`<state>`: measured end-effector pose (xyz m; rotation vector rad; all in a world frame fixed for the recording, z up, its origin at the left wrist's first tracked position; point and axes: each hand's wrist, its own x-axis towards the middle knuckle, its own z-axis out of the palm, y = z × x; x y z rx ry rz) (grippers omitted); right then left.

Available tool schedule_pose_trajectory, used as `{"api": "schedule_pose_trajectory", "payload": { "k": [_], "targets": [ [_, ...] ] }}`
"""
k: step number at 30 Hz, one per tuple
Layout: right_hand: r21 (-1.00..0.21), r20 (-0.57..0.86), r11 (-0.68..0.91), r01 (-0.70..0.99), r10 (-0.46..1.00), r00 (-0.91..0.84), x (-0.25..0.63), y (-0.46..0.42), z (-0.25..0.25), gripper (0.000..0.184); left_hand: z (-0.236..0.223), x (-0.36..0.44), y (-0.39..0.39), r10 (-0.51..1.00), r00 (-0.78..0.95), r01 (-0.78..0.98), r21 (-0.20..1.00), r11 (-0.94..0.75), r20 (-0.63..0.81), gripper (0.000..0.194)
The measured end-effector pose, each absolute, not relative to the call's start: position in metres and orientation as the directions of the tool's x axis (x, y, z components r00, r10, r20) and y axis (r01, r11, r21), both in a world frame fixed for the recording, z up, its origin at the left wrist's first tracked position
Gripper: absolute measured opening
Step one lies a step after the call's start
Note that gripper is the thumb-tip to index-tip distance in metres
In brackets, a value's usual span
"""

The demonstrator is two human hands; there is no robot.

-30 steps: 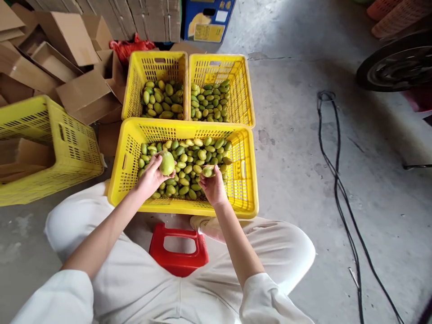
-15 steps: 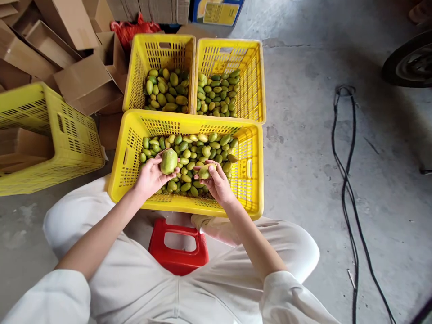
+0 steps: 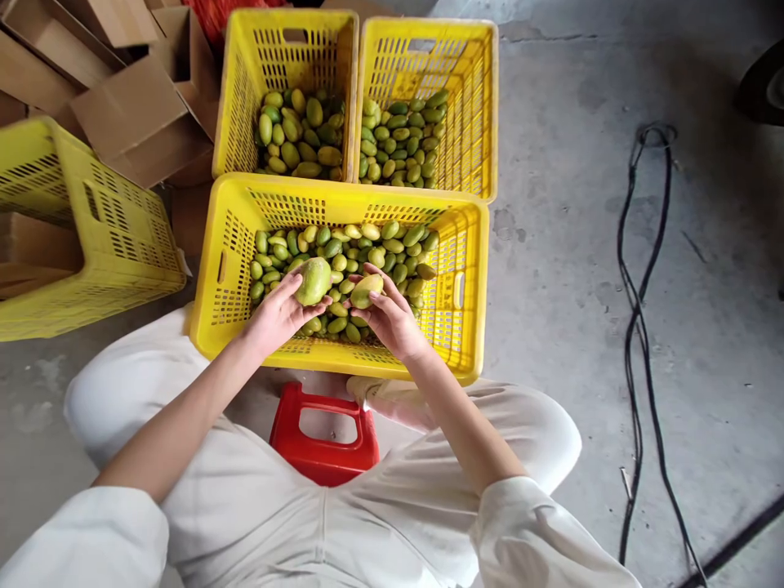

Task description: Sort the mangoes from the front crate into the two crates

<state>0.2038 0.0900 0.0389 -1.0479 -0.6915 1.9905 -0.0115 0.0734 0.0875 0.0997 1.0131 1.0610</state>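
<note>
Over the near yellow crate (image 3: 202, 327), my left hand (image 3: 278, 318) holds a large green fruit (image 3: 314, 282), mango-like and rounded, between thumb and fingers. My right hand (image 3: 395, 322) grips a smaller yellow-green fruit (image 3: 367, 291) by its sides. The two fruits are close together but apart. Below them, many small oval green and yellowish fruits (image 3: 336, 325) cover the bottom of the crate; my hands hide some of them.
Behind stand two more yellow crates, the left one (image 3: 224, 122) and the right one (image 3: 490, 106), both with similar fruit. At left are another crate (image 3: 122, 220) and cardboard boxes (image 3: 131, 106). A red stool (image 3: 324, 465) is between my legs. Black cable (image 3: 637, 310) lies on the floor at right.
Both hands have brought their fruits slightly nearer each other, and the smaller fruit has turned a little in my right hand. The view has shifted, with the crates now appearing higher.
</note>
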Motion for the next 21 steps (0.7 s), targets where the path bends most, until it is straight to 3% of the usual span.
{"api": "schedule_pose_trajectory", "payload": {
  "k": [3,5,15,21],
  "targets": [
    [-0.773,-0.412,-0.521,-0.363,0.846,-0.337,0.202,0.091,0.043,0.069,0.081,-0.012,0.073,0.752,0.058,-0.677,0.528,0.512,-0.656,0.022],
    [-0.784,-0.402,-0.498,-0.371,0.863,-0.307,0.201,0.092,0.048,0.064,0.077,-0.013,0.073,0.741,0.01,-0.693,0.529,0.489,-0.672,0.02],
    [-0.766,-0.43,-0.548,-0.335,0.825,-0.368,0.202,0.1,0.06,0.037,0.072,-0.016,0.073,0.732,-0.06,-0.703,0.549,0.452,-0.679,0.024],
    [-0.741,-0.422,-0.549,-0.386,0.829,-0.368,0.203,0.098,0.055,0.039,0.074,-0.015,0.073,0.696,-0.011,-0.688,0.511,0.516,-0.718,0.027]
  ]
}}
